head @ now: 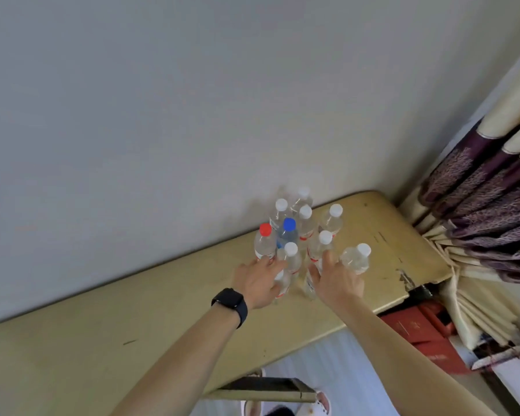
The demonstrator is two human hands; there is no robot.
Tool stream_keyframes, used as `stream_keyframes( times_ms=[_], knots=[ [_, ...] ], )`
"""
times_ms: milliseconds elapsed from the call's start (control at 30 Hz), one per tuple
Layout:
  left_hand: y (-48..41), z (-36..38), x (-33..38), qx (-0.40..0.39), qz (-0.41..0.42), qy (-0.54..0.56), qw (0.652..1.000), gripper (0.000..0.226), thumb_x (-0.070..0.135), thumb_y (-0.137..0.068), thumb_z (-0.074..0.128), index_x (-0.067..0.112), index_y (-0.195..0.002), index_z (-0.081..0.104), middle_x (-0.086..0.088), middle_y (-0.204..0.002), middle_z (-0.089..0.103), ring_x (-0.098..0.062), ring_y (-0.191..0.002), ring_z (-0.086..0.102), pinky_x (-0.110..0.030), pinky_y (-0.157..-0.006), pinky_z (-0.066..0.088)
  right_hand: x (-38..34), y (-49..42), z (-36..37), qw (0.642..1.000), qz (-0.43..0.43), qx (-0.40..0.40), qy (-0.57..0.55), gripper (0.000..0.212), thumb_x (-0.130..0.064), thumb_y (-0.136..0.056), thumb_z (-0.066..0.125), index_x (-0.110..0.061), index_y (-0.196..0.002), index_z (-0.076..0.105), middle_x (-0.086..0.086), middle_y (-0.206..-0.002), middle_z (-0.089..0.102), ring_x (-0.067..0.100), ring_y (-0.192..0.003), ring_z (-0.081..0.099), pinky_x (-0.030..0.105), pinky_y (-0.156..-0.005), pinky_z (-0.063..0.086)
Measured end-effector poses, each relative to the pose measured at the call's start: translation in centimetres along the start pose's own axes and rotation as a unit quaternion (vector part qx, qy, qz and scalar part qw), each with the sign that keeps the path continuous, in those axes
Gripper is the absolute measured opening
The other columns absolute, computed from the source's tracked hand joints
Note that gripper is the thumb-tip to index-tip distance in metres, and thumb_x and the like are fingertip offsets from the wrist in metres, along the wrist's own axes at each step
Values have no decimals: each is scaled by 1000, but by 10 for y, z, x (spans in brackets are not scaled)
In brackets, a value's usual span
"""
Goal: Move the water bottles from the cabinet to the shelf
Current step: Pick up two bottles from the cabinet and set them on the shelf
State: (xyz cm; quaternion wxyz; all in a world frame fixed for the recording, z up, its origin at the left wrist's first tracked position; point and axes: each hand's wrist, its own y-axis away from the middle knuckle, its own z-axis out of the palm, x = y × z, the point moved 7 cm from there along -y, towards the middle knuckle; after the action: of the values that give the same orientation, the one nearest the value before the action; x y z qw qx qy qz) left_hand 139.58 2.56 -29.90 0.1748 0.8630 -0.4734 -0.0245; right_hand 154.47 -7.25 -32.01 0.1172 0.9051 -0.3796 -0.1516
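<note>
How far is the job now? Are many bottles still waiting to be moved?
At least nine bottles stand clustered on the beige top. The left hand and right hand each grip a front one. The frame does not show whether this is cabinet or shelf, so what is left is unclear.

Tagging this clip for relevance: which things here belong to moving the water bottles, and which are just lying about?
Part of the job: water bottles; beige top they stand on; left hand and right hand, each with a grip on a bottle.

Lying about: curtain; red box; stool; wristwatch.
</note>
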Motion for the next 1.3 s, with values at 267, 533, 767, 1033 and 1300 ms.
stream_keyframes(
  times_ms=[267,533,767,1033,1300],
  knots=[
    [-33,27,8,-43,72,-54,995,41,35,-102,36,13,-136,36,-16,-126,47,-33,-82,53,-36,-59,33,3,4,6,998,35,37,-29,32,-48,-100,29,-22,-117,38,9,-110,59,36,-93,63,38,-64,44],
    [-38,48,-1,-5,111,13,994,54,48,-100,42,13,-141,35,-22,-126,49,-38,-81,61,-37,-57,40,-17,20,22,993,87,67,-39,47,-57,-100,28,-29,-138,26,6,-89,63,34,-81,65,36,-63,42],
    [-21,50,5,3,138,50,989,57,41,-101,44,9,-145,26,-18,-107,57,-35,-79,60,-42,-65,50,22,95,31,976,157,93,-121,26,-48,-101,33,-23,-108,31,0,-75,62,29,-64,62,39,-58,53],
    [39,25,109,-19,282,-84,956,39,47,-102,29,12,-117,38,-8,-94,66,-30,-71,60,-34,-57,41,87,257,24,930,275,159,-187,21,-45,-98,43,-25,-99,35,-3,-64,51,18,-51,46,34,-48,31],
    [166,47,299,0,479,-102,872,35,50,-101,29,18,-113,36,-3,-99,62,-31,-81,66,-34,-58,40,164,477,32,840,440,242,-206,22,-49,-98,40,-28,-100,37,-1,-72,56,30,-68,54,35,-58,37]
  ],
)
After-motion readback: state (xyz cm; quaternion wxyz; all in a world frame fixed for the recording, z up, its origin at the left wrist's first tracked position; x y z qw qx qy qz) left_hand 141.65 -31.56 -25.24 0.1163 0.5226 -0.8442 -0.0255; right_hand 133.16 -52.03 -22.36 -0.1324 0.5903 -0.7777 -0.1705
